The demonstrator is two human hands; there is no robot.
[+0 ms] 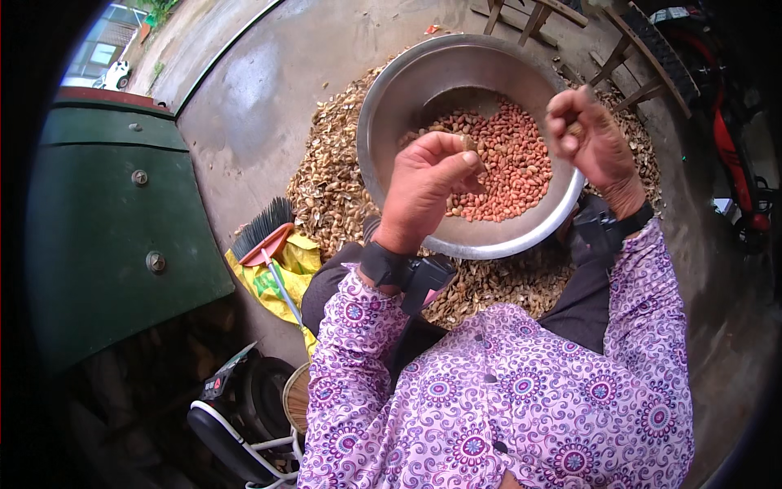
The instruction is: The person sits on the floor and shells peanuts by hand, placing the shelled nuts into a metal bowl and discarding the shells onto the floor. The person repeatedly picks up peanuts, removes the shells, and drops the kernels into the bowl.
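A wide metal basin (444, 238) holds many shelled reddish peanuts (517, 163), with a few paler ones among them. My left hand (432, 179) is over the basin's left part, its thumb and forefinger pinched on a small brown peanut piece (469, 144). Over the basin's right rim, my right hand (593, 143) is raised with curled fingers around a tan peanut pod (574, 130). A large heap of peanut shells (322, 163) surrounds the basin at left, right and below. Both wrists carry black straps with devices.
A broom (262, 238) lies on a yellow sack (297, 269) at left, beside a green metal panel (130, 236). Wooden stools (631, 53) stand at top right, near a red-and-black vehicle (725, 163). A dark round object (269, 391) and straw-coloured container (296, 399) are lower left.
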